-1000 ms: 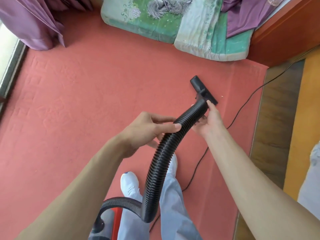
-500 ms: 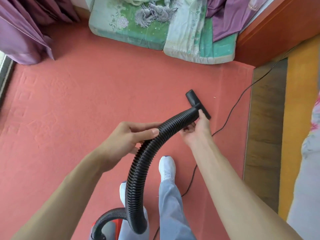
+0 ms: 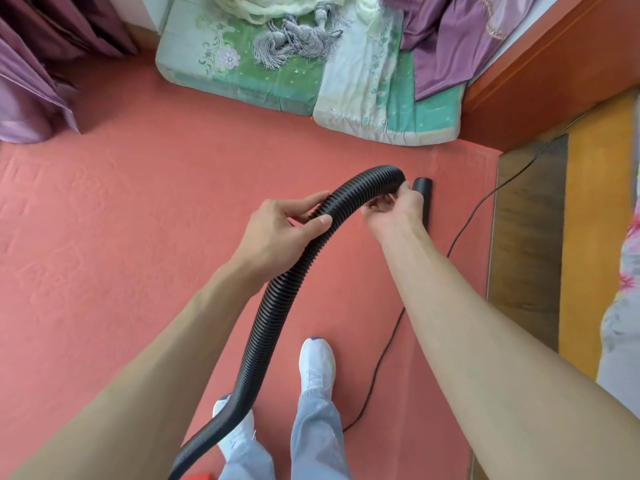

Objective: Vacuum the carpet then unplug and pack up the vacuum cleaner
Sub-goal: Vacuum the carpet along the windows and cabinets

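A black ribbed vacuum hose (image 3: 277, 306) arcs up from the bottom edge, where a sliver of the red vacuum body (image 3: 195, 476) shows. My left hand (image 3: 280, 233) grips the hose partway along. My right hand (image 3: 394, 213) holds the hose's bent-over end, where the black nozzle (image 3: 425, 199) points down at the red carpet (image 3: 138, 237); the joint is hidden behind my fingers. A thin black power cord (image 3: 384, 351) trails across the carpet to the right.
Green and white cushions (image 3: 311, 74) with purple cloth lie at the carpet's far edge. Purple curtains (image 3: 31, 81) hang at the left. A wooden floor strip (image 3: 526, 237) and an orange-brown cabinet (image 3: 571, 64) border the right. My white shoes stand below.
Both hands lifted the hose end and bent it over, so the nozzle now points downward. The view tilted up, showing more of the cushions.
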Motion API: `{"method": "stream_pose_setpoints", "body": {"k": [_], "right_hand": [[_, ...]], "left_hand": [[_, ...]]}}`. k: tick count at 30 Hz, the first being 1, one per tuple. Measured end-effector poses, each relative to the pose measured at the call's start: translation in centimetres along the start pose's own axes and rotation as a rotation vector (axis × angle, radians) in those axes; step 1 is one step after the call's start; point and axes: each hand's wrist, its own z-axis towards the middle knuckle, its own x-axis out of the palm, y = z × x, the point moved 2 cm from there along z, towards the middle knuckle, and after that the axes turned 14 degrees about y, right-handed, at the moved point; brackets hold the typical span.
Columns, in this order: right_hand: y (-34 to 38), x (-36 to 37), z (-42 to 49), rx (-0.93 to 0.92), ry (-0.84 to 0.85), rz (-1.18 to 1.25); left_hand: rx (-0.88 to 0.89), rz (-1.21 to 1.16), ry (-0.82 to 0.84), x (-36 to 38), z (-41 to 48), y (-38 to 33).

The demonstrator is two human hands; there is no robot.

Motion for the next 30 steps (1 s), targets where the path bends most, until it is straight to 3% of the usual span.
{"method": "stream_pose_setpoints", "body": {"k": [6,11,13,19,30], "right_hand": [[-1.2,0.4,-0.9,0.044,-0.016,0.006],[-2.5,-0.9,-5.3,0.182,0.000,0.051],[-3.6,-1.9,-7.3,0.235,0.032,0.047],[-4.9,-3.7,-8.0,0.198,0.058,-0.011],[2.5,-4.7,-3.1,-0.044,0.026,0.027]], "left_hand": [[-0.029,-0.065,0.016,-0.9,-0.8,0.5],[-0.070,-0.154,0.385,-2.3,-4.5,1.0],[-0.075,-0.223,0.447,-2.9,-6.6,1.6],[-0.109,-0.269,0.403,-3.5,-8.6,2.0],[0.008,0.186,0.142,3.9,-1.6,-1.4]]}}
